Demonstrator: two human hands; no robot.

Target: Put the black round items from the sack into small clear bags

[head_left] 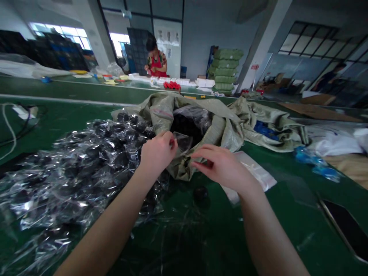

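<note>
My left hand is closed, pinching a small clear plastic bag that stands out to the right of its fingers. To the right, my right hand has its thumb and fingers apart with nothing seen between them. Just beyond both hands lies a woven sack, its mouth showing dark contents. A heap of black items in clear bags spreads to the left of my left hand. One loose black piece rests on the green table, below my hands.
A stack of flat plastic bags lies behind my right wrist, and a phone at the right. Another sack holds something blue. Crumpled blue pieces lie nearby. A person in a red apron works across the table.
</note>
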